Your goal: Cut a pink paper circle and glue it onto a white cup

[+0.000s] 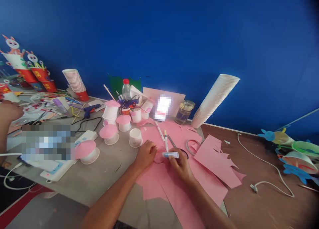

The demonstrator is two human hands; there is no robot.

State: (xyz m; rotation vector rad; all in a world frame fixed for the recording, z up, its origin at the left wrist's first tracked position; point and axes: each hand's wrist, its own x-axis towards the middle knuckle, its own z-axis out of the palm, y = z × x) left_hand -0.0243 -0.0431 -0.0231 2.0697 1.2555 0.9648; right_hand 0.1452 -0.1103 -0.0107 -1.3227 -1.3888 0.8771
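My right hand (179, 165) is closed round a white and light-blue marker (171, 155), its tip pointing left over a pink paper piece (159, 155). My left hand (146, 153) lies against that piece's left edge with its fingers curled together; whether they pinch the paper is hidden. Beneath both hands spread large pink paper sheets (154, 184). Just beyond my right hand are scissors (171, 141) with dark handles and a thin marker (165, 139). A small white cup (135, 137) stands upside down beyond my left hand.
White cups with pink paper tops (109, 131) stand at the left, near a white power strip (67, 166). A tall leaning cup stack (215, 97) and a glass jar (184, 112) are at the back. Another person's hand (11, 111) shows at the far left. A white cable (274, 166) lies right.
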